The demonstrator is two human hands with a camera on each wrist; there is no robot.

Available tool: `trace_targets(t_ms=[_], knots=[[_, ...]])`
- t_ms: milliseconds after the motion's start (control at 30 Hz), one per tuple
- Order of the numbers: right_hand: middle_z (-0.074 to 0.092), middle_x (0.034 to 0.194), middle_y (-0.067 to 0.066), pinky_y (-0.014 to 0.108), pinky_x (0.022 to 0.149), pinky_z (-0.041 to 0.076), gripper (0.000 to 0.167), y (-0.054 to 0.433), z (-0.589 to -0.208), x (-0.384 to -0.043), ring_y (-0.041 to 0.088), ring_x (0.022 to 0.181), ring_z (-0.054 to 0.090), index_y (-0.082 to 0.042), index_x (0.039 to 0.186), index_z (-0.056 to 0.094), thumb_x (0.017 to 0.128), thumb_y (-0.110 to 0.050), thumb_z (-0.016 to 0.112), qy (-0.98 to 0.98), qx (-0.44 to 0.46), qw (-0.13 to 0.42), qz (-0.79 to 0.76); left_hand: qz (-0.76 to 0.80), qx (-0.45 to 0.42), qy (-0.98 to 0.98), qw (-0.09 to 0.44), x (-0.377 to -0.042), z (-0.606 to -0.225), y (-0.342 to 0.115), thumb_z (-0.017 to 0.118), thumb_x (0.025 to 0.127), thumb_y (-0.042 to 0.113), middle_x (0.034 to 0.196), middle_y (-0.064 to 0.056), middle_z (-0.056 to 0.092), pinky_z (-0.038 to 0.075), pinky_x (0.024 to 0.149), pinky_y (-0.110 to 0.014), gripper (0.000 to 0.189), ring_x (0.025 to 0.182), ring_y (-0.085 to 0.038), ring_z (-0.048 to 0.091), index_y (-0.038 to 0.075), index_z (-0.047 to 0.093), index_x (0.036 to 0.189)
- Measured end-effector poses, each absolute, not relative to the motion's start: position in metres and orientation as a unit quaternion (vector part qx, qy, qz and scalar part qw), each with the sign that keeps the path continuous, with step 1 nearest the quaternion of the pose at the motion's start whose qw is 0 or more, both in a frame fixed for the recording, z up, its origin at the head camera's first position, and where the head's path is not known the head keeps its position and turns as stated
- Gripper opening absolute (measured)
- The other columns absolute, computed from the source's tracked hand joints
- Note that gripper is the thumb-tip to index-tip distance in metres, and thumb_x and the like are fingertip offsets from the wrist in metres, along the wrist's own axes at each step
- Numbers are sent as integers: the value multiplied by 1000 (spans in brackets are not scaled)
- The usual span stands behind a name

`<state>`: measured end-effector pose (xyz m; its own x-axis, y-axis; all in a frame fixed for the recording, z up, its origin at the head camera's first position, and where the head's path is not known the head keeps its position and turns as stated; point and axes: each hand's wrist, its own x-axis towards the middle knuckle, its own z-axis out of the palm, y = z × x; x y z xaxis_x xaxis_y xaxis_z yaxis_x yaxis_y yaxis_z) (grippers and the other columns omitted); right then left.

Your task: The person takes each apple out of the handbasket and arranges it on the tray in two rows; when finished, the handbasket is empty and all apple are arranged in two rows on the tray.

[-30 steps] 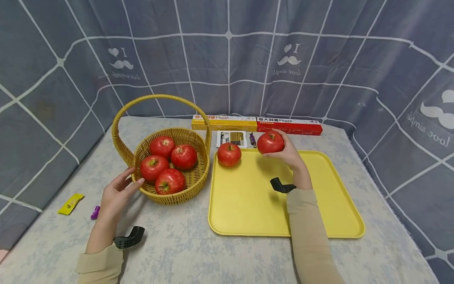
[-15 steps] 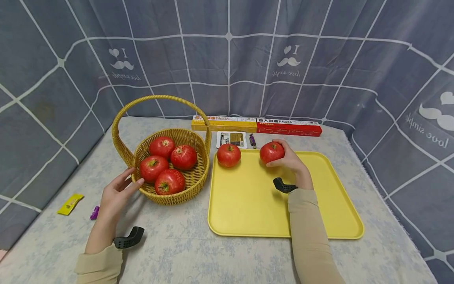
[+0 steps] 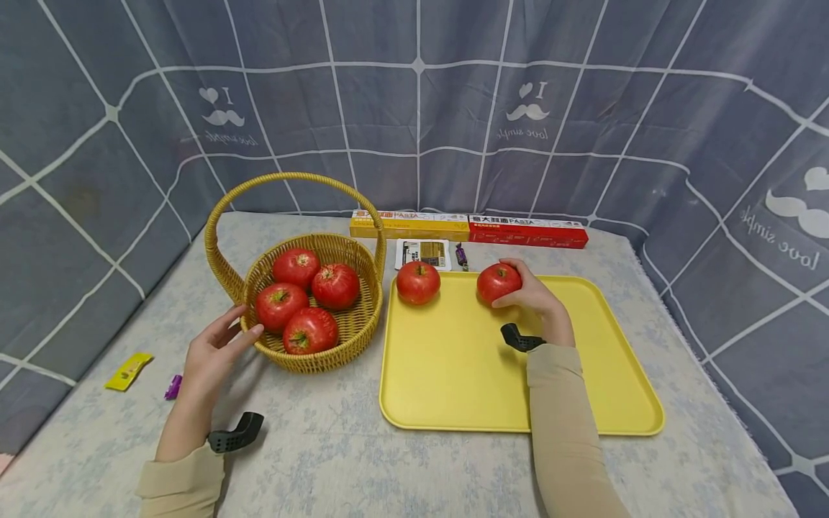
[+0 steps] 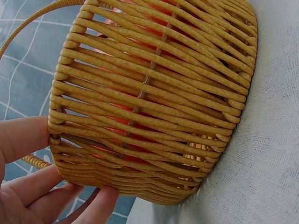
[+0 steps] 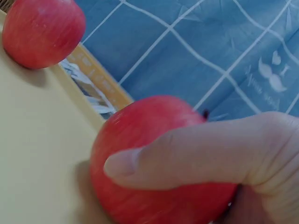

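Note:
My right hand [image 3: 534,295] grips a red apple [image 3: 497,283] over the far edge of the yellow tray [image 3: 453,367]. In the right wrist view, my thumb [image 5: 154,163] lies across this apple, low over the tray. Another red apple [image 3: 418,282] rests at the tray's far left corner. On the left stands a woven basket [image 3: 350,352] with a tall handle [image 3: 291,175], and several red apples [image 3: 311,331] lie in it. My left hand [image 3: 210,356] holds the basket's near left rim, with thumb and fingers on the wicker in the left wrist view.
Behind the tray lie a white packet [image 3: 423,254] and a purple-wrapped candy [image 3: 461,256]. Yellow and red pasta boxes [image 3: 527,233] line the back by the curtain [image 3: 453,108]. A yellow packet [image 3: 129,371] and a purple candy [image 3: 173,387] lie left of my left hand.
My right hand has lowered its apple toward the tray and brought it slightly nearer and to the right. The left hand has stayed on the basket.

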<state>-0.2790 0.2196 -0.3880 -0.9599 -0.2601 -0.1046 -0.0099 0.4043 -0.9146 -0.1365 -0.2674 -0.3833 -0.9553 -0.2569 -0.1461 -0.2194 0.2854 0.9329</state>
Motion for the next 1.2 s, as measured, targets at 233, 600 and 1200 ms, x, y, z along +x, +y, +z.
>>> trace_targets(t_ms=[233,600,1200], knots=[[13,155,14,58,105,25,96,217,-358,-267,38,139,14,-16,152,11,80,-17,75,875,-73,27,-477,-581,149,-800,15,-137,-383,-267,63,86,47,156,-1,17,28,106,-50,75,138,-30,24,20,31,148],[39,142,9,45,104,35,66,146,-310,-238,29,126,41,-8,142,35,85,-11,69,787,-208,-100,-573,-575,149,-804,20,-138,-384,-267,63,87,46,156,-2,18,29,106,-49,74,137,-30,26,19,31,148],[49,131,20,43,97,43,48,38,-354,-229,31,120,48,3,131,46,88,-2,64,720,-354,65,-593,-573,142,-807,21,-137,-383,-267,63,87,46,155,-2,18,29,106,-50,73,137,-31,26,19,32,148]])
